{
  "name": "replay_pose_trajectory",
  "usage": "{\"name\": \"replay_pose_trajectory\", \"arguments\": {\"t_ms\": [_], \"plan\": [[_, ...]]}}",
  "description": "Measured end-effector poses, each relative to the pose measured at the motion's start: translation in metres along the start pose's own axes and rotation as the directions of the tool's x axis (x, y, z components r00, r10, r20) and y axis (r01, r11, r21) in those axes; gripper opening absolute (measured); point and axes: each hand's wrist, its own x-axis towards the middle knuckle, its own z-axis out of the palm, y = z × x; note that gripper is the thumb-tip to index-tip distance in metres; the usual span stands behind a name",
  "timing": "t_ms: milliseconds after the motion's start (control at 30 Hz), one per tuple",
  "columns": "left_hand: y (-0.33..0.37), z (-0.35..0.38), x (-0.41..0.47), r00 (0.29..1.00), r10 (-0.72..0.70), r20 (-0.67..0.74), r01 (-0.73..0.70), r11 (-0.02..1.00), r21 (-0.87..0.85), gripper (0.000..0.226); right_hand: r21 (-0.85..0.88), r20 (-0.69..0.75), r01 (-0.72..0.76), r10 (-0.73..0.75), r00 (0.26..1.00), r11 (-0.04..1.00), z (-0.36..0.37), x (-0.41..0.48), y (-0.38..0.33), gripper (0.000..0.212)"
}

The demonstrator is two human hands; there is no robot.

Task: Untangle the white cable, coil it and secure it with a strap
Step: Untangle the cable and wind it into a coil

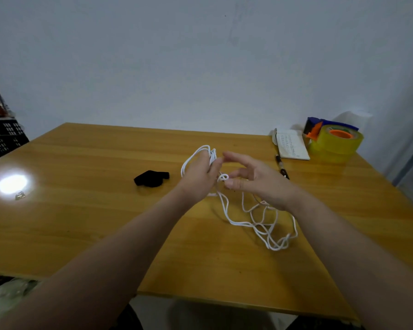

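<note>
The white cable [246,223] is lying in loose loops on the wooden table [81,210] and going up into both hands. The left hand [200,177] is gripping a bunch of loops with curled fingers. The right hand [255,182] is pinching a small loop at its thumb. A black strap [151,178] is lying near the left hand. A tape roll [336,141] is sitting far back on the right.
</note>
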Motion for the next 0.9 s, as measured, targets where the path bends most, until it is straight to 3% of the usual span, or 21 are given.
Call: {"name": "replay_pose_trajectory", "arguments": {"t_ms": [167,233,300,367,433,500,667,733,800,900], "plan": [[0.009,-0.002,-0.011,0.968,0.065,0.243,-0.036,0.992,-0.122,0.023,0.096,0.005,-0.009,0.008,1.000,0.995,-0.004,-0.001,0.005,0.088],[0.015,-0.003,-0.015,0.950,0.048,0.308,0.030,0.970,-0.242,0.026,0.141,0.054,-0.070,0.063,0.997,0.988,-0.005,-0.003,0.004,0.072],[0.022,-0.007,-0.018,0.925,0.026,0.379,0.114,0.932,-0.343,0.022,0.341,0.101,-0.149,0.121,0.988,0.928,-0.004,-0.003,0.004,0.043],[0.026,-0.011,-0.020,0.897,0.046,0.440,0.127,0.926,-0.356,0.016,0.504,0.085,-0.181,0.160,0.983,0.845,-0.003,-0.003,0.006,0.032],[0.028,-0.015,-0.022,0.874,0.080,0.479,0.093,0.940,-0.327,0.017,0.396,-0.021,-0.148,0.170,0.985,0.906,-0.007,-0.005,0.010,0.030],[0.024,-0.017,-0.022,0.874,0.083,0.479,0.055,0.962,-0.267,0.018,0.190,-0.091,-0.069,0.087,0.992,0.979,-0.014,-0.006,0.015,0.028],[0.017,-0.021,-0.020,0.913,0.081,0.400,-0.028,0.990,-0.135,0.015,-0.036,-0.167,-0.012,0.006,0.986,0.999,-0.021,-0.005,0.016,0.017],[0.019,-0.021,-0.020,0.933,0.149,0.329,-0.113,0.986,-0.126,0.013,-0.058,-0.239,-0.002,-0.012,0.971,0.998,-0.023,-0.002,0.017,0.005],[0.021,-0.021,-0.020,0.939,0.215,0.267,-0.189,0.975,-0.121,0.014,-0.049,-0.271,-0.044,0.029,0.962,0.998,-0.025,-0.001,0.018,0.011],[0.022,-0.017,-0.022,0.915,0.296,0.273,-0.301,0.953,-0.024,0.014,0.087,-0.167,-0.159,0.172,0.971,0.983,-0.028,0.000,0.020,0.023]]}}
